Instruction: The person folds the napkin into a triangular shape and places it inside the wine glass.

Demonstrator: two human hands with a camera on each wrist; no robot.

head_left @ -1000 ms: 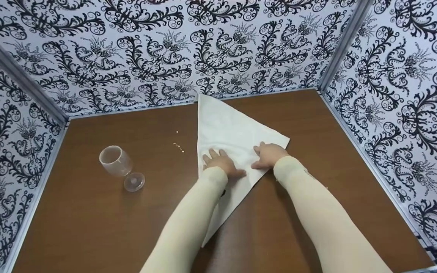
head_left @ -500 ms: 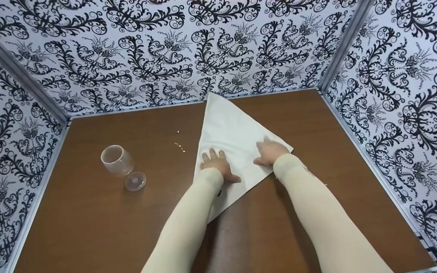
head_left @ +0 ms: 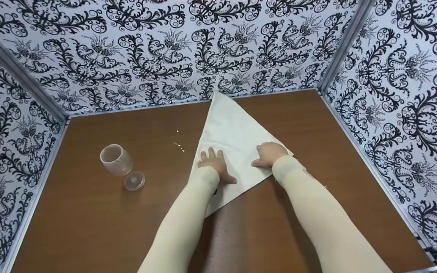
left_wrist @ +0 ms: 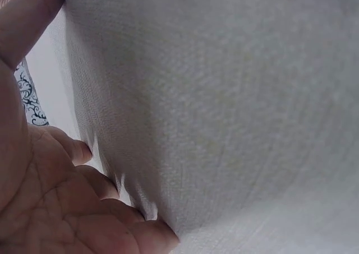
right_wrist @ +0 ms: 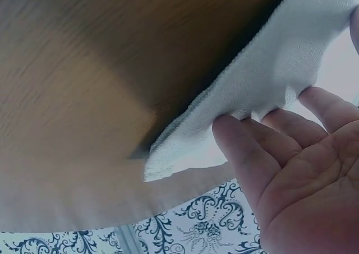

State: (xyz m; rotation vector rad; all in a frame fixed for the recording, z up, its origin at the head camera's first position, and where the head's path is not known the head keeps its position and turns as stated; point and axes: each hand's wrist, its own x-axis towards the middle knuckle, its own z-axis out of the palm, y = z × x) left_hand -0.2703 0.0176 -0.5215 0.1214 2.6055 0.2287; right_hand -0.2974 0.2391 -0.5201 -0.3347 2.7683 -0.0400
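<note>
a white cloth (head_left: 233, 140) lies on the brown bench (head_left: 101, 216). it is folded into a triangle. one tip points at the back wall, one tip points back toward the person, and one corner sticks out to the right.

the left hand (head_left: 214, 165) lies flat on the left side of the cloth, close to its left edge. its fingers (head_left: 211, 153) are straight and a little spread, and the thumb sticks out to the right. in the left wrist view the fingers (left_wrist: 84, 150) press down on the cloth (left_wrist: 224, 108) and make small wrinkles in it.

the right hand (head_left: 269, 153) rests on the right side of the cloth, near the right corner. in the right wrist view its fingers (right_wrist: 247, 147) lie close together and are a bit bent, with their tips pressing on the cloth (right_wrist: 252, 91) just beside its edge. they are not pinching it. the bare bench (right_wrist: 112, 69) shows next to that edge.

both arms wear long pale sleeves (head_left: 188, 223).

a clear plastic wine glass (head_left: 120, 165) lies on its side on the left part of the bench, well apart from the cloth. its open mouth faces the back left and its round foot faces the person. a few tiny light crumbs (head_left: 179, 146) lie on the bench between the glass and the cloth.

walls (head_left: 146, 49) with black and white swirls stand around the bench at the back and on both sides.
</note>
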